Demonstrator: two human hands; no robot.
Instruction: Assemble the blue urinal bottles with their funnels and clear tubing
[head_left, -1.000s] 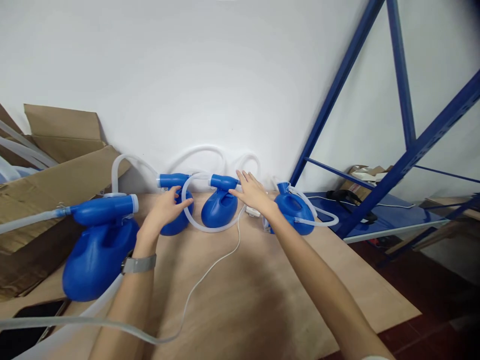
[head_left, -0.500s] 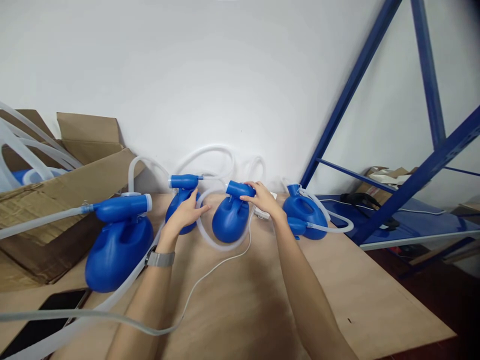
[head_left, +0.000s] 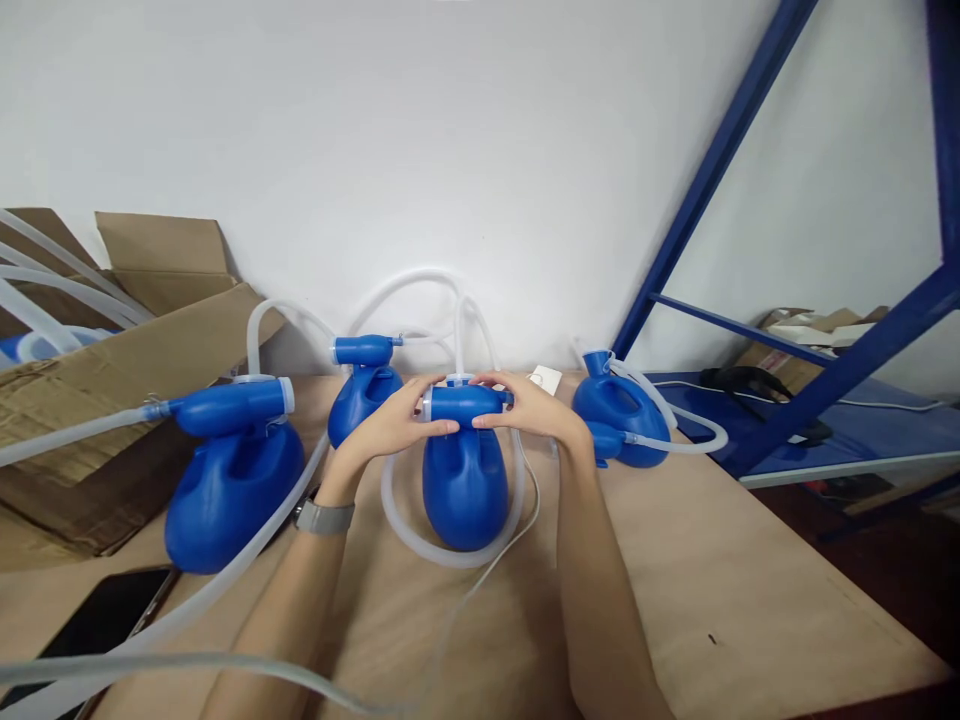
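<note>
On a pale wooden desk (head_left: 712, 590), a left hand (head_left: 390, 425) and right hand (head_left: 536, 410) each pinch an end of the horizontal neck on a glossy, rounded blue plastic jug (head_left: 463, 470), ringed by translucent tubing (head_left: 450, 545). Similar jugs (head_left: 232, 470) stand beside; behind, a cardboard box (head_left: 112, 370).

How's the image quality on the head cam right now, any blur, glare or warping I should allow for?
Head view: soft, even light with faint shadows on the table; slight blur on the near tube; wide-lens bending of the blue rack; both hands, left hand, right hand, and the middle blue bottle read sharp.
</note>
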